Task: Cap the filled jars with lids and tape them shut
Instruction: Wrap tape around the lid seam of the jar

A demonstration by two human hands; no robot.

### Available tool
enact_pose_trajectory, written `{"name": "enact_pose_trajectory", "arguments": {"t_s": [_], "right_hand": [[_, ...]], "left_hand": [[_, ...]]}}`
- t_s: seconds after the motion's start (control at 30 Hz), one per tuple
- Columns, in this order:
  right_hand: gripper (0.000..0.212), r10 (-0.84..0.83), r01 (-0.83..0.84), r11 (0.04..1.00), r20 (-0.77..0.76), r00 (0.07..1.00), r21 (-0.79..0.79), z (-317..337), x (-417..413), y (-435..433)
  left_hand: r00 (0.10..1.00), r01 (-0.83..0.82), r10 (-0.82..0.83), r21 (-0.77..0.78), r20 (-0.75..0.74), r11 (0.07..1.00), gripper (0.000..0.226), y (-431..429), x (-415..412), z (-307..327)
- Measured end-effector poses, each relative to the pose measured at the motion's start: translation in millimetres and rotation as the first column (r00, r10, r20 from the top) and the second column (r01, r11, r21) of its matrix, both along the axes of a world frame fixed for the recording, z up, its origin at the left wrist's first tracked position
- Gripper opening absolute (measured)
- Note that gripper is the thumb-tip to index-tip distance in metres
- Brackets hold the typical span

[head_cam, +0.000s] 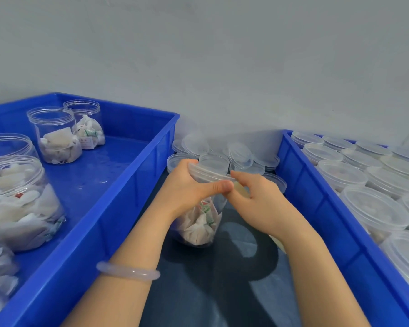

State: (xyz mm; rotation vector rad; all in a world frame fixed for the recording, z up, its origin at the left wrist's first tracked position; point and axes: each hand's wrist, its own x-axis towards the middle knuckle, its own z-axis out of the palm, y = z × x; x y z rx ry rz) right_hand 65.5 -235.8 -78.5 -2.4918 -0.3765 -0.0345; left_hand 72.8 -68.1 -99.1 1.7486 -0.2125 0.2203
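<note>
Standing on the desk (222, 291) between two blue crates (118, 208): sachet-filled jar (198, 223), left hand (187, 190) gripping its neck, right hand (262, 199) pinching its clear lid (208, 172); judged best: seat lid level and tight before taping.

Tabletop lane (210, 291) between 2 crates (118, 208) (tall walls) lies open; lids (240, 154) block ahead.

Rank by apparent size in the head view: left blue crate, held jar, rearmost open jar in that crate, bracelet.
1. left blue crate
2. held jar
3. rearmost open jar; it is farther off, so it may match the held jar
4. bracelet
</note>
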Motion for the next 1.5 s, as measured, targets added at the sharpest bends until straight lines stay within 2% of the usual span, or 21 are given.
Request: {"name": "enact_pose_trajectory", "arguments": {"t_s": [0.1, 0.23, 0.3, 0.37, 0.47, 0.57, 0.8, 0.97, 1.07, 1.17, 1.23, 1.33, 1.5], "right_hand": [[0.066, 0.057, -0.056, 0.998, -0.041, 0.998, 0.012, 3.2, -2.3, -1.4], [0.08, 0.011, 0.024, 0.982, -0.181, 0.983, 0.19, 3.6, -3.5, 0.7], [0.084, -0.022, 0.059, 0.989, -0.258, 0.966, 0.135, 2.5, -3.2, 0.0], [0.079, -0.06, 0.09, 0.988, -0.231, 0.971, 0.123, 3.4, -1.2, -5.0], [0.058, -0.103, 0.119, 0.985, -0.123, 0.987, 0.123, 4.9, 1.8, -11.2], [0.046, -0.138, 0.145, 0.98, -0.055, 0.989, 0.137, 0.9, 3.8, -12.6], [0.07, -0.212, 0.209, 0.962, -0.002, 0.977, 0.175, -6.8, 7.7, -9.2], [0.091, -0.102, 0.115, 0.986, -0.114, 0.988, 0.117, -3.8, 9.4, -17.0], [0.098, -0.001, 0.008, 0.999, -0.134, 0.991, 0.048, 4.3, 8.3, -23.9], [0.098, 0.02, -0.018, 1.0, -0.092, 0.996, 0.022, 10.5, 9.9, -26.2], [0.097, 0.025, -0.025, 1.0, -0.087, 0.996, 0.008, 12.9, 10.7, -26.1], [0.095, 0.054, -0.056, 0.998, -0.147, 0.988, -0.008, 11.0, 9.0, -23.6], [0.1, 0.035, -0.026, 0.998, -0.185, 0.982, 0.052, 8.1, 5.6, -19.7]], "left_hand": [[1.0, -0.003, 0.003, 0.012, 0.016, 1.0, 0.045, 4.9, 3.7, -3.8], [0.998, -0.044, 0.044, -0.001, 0.05, 0.999, 0.038, 9.9, 6.9, -7.9], [0.998, -0.054, 0.055, -0.027, 0.04, 0.998, 0.037, 12.1, 8.5, -10.2], [0.999, -0.041, 0.042, -0.034, 0.031, 0.999, 0.036, 13.9, 9.8, -11.2], [1.0, -0.016, 0.016, -0.036, 0.02, 0.999, 0.035, 16.1, 11.9, -14.0], [1.0, 0.013, -0.013, -0.039, 0.006, 0.999, 0.023, 17.3, 13.3, -16.7], [0.999, 0.044, -0.044, -0.074, -0.004, 0.996, 0.022, 21.8, 10.4, -13.3], [0.98, 0.197, -0.196, -0.026, 0.035, 0.98, 0.025, 15.1, 0.9, -5.2], [0.954, 0.299, -0.3, -0.065, -0.004, 0.952, 0.041, 12.4, -1.6, -7.8], [0.923, 0.371, -0.379, -0.11, -0.064, 0.922, 0.081, 13.1, -0.4, -11.3], [0.914, 0.386, -0.396, -0.115, -0.084, 0.915, 0.084, 13.5, -1.8, -9.7], [0.944, 0.309, -0.307, -0.002, -0.123, 0.951, 0.104, 15.4, -1.9, -7.4], [0.977, 0.157, -0.132, 0.149, -0.168, 0.976, 0.104, 25.0, -3.8, 3.0]]}}
